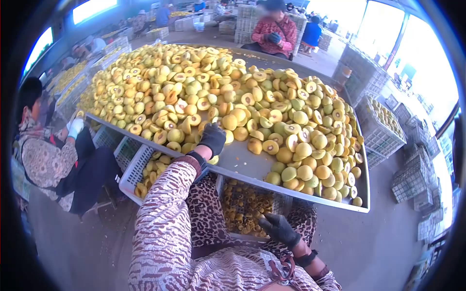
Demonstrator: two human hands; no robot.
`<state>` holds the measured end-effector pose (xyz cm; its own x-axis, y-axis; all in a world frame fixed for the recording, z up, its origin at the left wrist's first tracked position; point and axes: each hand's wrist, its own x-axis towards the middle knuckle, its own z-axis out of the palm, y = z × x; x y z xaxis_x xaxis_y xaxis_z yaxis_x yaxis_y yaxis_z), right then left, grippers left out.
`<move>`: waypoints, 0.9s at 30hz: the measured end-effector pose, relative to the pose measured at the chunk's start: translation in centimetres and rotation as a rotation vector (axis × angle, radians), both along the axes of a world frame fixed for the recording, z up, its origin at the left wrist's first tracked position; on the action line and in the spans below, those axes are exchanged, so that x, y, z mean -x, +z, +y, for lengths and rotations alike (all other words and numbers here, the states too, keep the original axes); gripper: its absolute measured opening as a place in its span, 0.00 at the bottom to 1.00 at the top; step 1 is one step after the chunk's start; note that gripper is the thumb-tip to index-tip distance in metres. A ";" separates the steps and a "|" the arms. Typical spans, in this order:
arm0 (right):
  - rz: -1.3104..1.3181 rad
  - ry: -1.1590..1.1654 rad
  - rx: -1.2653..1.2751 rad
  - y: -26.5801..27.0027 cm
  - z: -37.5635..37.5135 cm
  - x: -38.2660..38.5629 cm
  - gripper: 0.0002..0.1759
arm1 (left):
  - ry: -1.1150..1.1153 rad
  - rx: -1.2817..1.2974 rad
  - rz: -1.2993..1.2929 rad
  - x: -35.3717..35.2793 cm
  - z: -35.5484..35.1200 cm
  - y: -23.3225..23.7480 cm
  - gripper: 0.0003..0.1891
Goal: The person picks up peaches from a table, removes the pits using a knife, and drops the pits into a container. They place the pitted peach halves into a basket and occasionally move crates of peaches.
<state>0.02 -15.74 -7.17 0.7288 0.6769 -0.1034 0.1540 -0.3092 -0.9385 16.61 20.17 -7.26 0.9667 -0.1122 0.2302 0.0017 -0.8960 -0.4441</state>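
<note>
My left hand (212, 139), in a black glove, reaches over the near rim of a metal tray table (245, 157). Its fingers are curled among halved yellow fruits (165, 92) that look like peaches, some showing brown centres. What lies inside its grasp is hidden. A yellow piece (213, 159) shows just under this hand. Lower down, my right hand (280, 230), also black-gloved, is held over my lap with its fingers bent together. Whatever it may grip is too small to make out. Beside it, below the tray, a crate holds brown and yellow scraps (245, 206).
A white plastic crate (130, 170) with yellow pieces stands under the tray's left side. One person (48, 155) sits at left; another (276, 31) sits beyond the tray. Stacked crates (376, 128) line the right side, some filled with fruit. The tray's metal rim (310, 196) runs before me.
</note>
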 end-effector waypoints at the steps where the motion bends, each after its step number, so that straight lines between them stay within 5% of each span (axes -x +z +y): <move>1: -0.107 -0.030 -0.004 0.0 -0.2 0.2 0.16 | 0.002 -0.047 -0.022 0.3 -0.5 0.2 0.12; 5: 0.026 -0.163 -0.161 0.7 0.6 0.0 0.15 | -0.072 0.338 0.114 4.2 -3.0 5.6 0.16; 7: 0.208 -0.219 -0.277 3.4 2.8 -0.3 0.15 | -0.222 1.725 -0.068 6.3 -5.1 3.8 0.17; 9: -0.060 -0.199 -0.270 3.4 4.9 -1.3 0.14 | -0.155 2.280 0.174 10.8 -9.1 5.8 0.17; 13: -0.059 -0.316 -0.338 4.5 6.7 -1.8 0.14 | -0.389 2.069 -0.052 14.7 -14.6 5.5 0.21; 15: -0.042 -0.370 -0.345 4.2 6.3 -1.7 0.14 | -0.292 2.773 0.028 15.5 -16.4 4.9 0.23; 23: -0.039 -0.455 -0.476 3.2 5.2 -1.1 0.13 | -0.356 2.670 0.008 15.4 -18.5 5.1 0.23; 27: -0.196 -0.384 -0.410 4.0 4.9 -0.7 0.11 | -0.228 2.899 0.003 15.4 -18.9 5.8 0.21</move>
<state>0.74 -10.82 -3.18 0.9087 0.3169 0.2718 0.2852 0.0044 -0.9585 1.22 1.26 -1.42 0.9886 0.1431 -0.0464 -0.0816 0.7690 0.6340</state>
